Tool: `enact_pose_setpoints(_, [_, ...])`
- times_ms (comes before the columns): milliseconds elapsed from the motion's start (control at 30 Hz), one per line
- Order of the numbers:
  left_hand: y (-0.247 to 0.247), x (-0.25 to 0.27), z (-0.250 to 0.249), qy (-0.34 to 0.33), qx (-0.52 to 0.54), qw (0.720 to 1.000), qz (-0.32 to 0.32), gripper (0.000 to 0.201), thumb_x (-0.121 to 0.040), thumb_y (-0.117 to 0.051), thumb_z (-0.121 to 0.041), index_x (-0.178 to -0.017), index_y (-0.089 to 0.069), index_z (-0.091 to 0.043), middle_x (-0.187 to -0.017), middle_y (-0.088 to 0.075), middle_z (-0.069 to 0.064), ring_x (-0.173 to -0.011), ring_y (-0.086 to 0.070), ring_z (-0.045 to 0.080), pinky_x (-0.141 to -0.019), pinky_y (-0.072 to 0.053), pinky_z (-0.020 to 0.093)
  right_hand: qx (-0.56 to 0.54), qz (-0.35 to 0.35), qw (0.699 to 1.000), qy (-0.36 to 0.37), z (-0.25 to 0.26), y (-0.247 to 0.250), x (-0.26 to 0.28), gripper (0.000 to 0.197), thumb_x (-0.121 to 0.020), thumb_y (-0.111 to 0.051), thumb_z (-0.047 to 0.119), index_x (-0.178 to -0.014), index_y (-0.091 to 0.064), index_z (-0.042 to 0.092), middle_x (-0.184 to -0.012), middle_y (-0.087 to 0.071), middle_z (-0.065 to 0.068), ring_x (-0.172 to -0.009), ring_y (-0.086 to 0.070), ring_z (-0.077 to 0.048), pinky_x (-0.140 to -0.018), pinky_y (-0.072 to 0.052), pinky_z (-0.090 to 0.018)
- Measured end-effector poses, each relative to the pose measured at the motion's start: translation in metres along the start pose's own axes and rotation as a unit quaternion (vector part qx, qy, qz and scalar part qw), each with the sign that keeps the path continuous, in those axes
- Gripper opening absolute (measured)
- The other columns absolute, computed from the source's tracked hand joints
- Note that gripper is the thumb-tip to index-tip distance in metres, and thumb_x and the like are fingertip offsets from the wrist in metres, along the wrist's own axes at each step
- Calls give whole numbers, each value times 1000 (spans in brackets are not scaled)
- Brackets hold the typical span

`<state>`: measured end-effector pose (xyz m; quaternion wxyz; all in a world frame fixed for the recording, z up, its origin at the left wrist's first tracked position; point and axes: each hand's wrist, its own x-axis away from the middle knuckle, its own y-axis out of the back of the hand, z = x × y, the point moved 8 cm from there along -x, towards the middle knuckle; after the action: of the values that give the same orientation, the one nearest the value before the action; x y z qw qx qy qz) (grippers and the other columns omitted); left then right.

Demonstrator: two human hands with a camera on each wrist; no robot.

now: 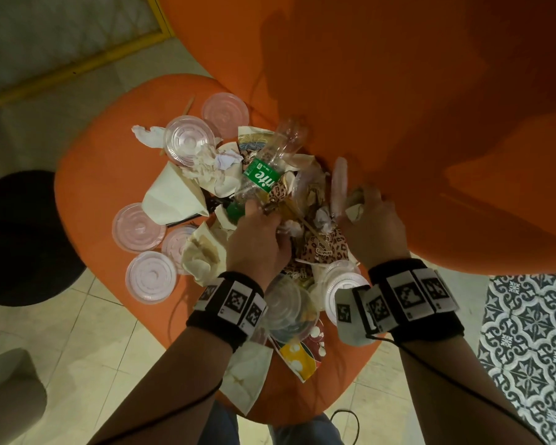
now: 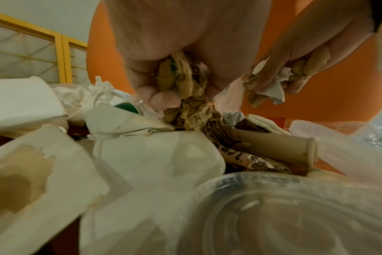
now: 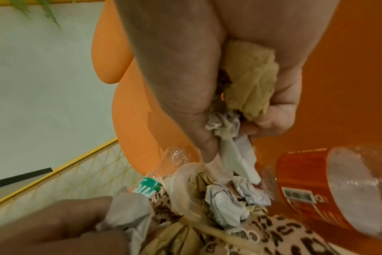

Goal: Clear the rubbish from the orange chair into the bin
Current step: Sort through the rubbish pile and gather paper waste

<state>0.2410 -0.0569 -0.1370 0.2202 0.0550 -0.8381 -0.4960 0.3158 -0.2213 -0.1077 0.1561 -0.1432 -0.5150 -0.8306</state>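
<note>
A heap of rubbish covers the orange chair seat: crumpled paper, tissues, paper cups, clear lids and a Sprite bottle. My left hand digs into the middle of the heap and grips crumpled brown paper. At the heap's right side, by the backrest, my right hand grips a wad of brown paper together with white tissue. A leopard-print wrapper lies between the two hands. No bin is clearly identifiable in these views.
Clear plastic lids lie along the seat's left edge, and a lidded cup sits under my right wrist. A black round object stands on the tiled floor to the left. An orange-labelled bottle lies beside my right hand.
</note>
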Motion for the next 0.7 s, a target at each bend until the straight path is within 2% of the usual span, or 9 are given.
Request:
enact_pose_setpoints(67, [-11,1,-4,-20,-10,999,26,30,-85,-51,-26,-113,-60,-19,-134,-36,14,-103,-55,28,-71,-53,33,-24,19,1000,3,-3,-6,-1,56,-86,-66,26,-134,-38,21,-122,-51,-13,-97,-52,-23,-78,-38,-28])
enact_pose_setpoints(100, [-16,2,-5,-26,-20,999,35,36,-86,-50,-27,-121,-57,-23,-139,-31,14,-108,-53,28,-75,-53,35,-33,13,999,-2,-6,-6,-1,56,-85,-67,27,-133,-39,21,-121,-51,-13,-99,-53,-25,-77,-38,-28])
enact_pose_setpoints(200, [-22,5,-10,-41,-24,998,42,46,-86,-49,-27,-132,-47,-32,-144,-25,13,-113,-49,30,-75,-52,36,-47,-18,998,-35,-18,0,-3,39,-87,-64,31,-119,-46,19,-119,-52,-13,-92,-52,-23,-74,-38,-29])
enact_pose_setpoints(300, [-26,6,-13,-49,-28,997,50,46,-84,-52,-32,-130,-49,-31,-147,-23,12,-115,-47,31,-73,-51,36,-38,-34,998,-39,-25,2,-3,28,-90,-59,33,-111,-48,18,-117,-52,-12,-83,-45,-20,-72,-36,-29])
enact_pose_setpoints(400, [-28,7,-14,-44,-22,998,40,44,-80,-56,-43,-121,-54,-27,-144,-27,12,-110,-50,33,-72,-52,37,-23,-15,999,-25,-23,-11,-8,29,-90,-59,32,-115,-52,18,-117,-52,-7,-88,-52,-21,-72,-43,-30])
enact_pose_setpoints(433, [-29,6,-15,-41,-18,998,35,45,-79,-57,-47,-118,-55,-26,-143,-28,12,-109,-50,33,-71,-53,38,-30,6,999,-24,-20,-18,-10,30,-89,-61,30,-116,-52,19,-118,-50,-6,-90,-54,-22,-74,-45,-31])
enact_pose_setpoints(533, [-32,3,-16,-29,-27,999,29,49,-81,-57,-54,-118,-55,-22,-138,-32,12,-104,-51,33,-71,-52,39,-60,63,996,-21,-10,-41,-19,37,-87,-62,32,-120,-50,19,-125,-46,-13,-100,-57,-29,-88,-51,-39])
enact_pose_setpoints(633, [-34,-1,-16,-13,-29,999,25,45,-86,-56,-46,-123,-52,-20,-132,-35,13,-98,-54,33,-70,-52,40,-57,72,995,-26,-1,-55,-26,50,-85,-64,35,-126,-45,14,-130,-41,-16,-111,-51,-33,-94,-47,-39])
enact_pose_setpoints(700, [-34,-4,-14,0,-29,999,18,40,-86,-58,-39,-120,-52,-19,-127,-37,13,-92,-57,33,-66,-51,40,-41,66,997,-30,2,-62,-30,58,-83,-66,39,-129,-43,12,-132,-40,-17,-116,-47,-34,-96,-44,-40])
